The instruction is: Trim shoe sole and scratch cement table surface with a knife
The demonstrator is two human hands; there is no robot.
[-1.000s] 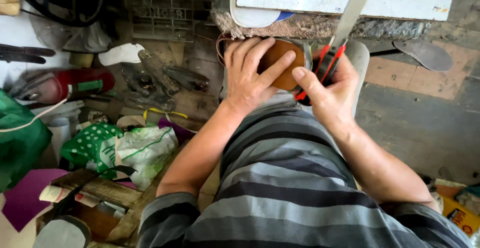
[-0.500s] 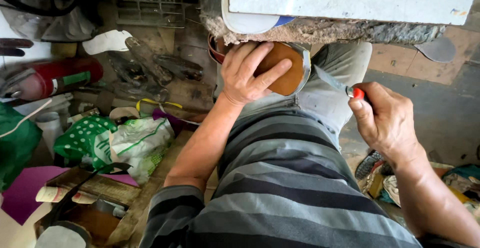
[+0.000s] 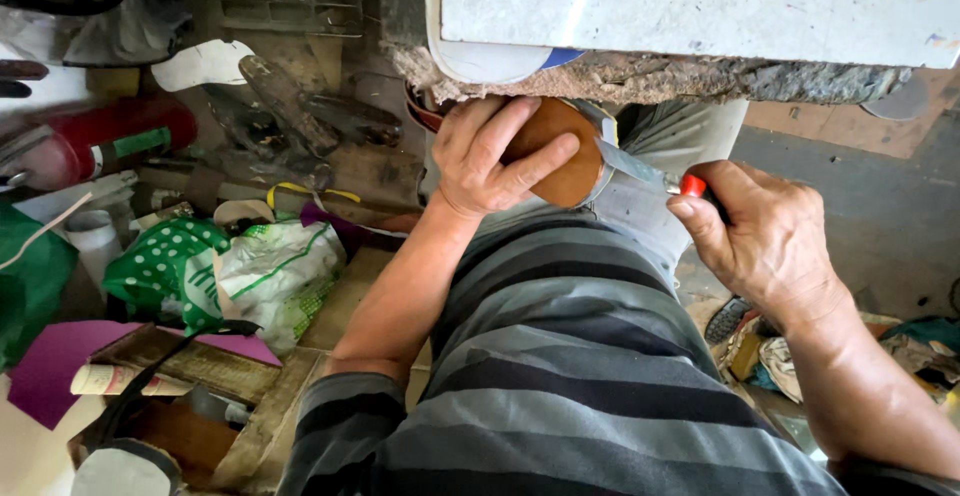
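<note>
Knife edge set against the brown sole, the cut barely begun.

I see my left hand (image 3: 495, 156) spread over the brown leather sole piece (image 3: 560, 161), fingers apart and pressed flat on it, pinning it on my knee just under the rough front edge of the stone slab (image 3: 640, 76). My right hand (image 3: 765, 236) has its fingers closed tight round the red handle of the knife (image 3: 640, 171), whose blade touches the sole's right edge. I judge the trimming is at an early stage: the outline looks rounded and whole, I can make out no shavings, and most of the edge seems left to pare. Bags and tools (image 3: 300, 121) lie on the floor to my left.
</note>
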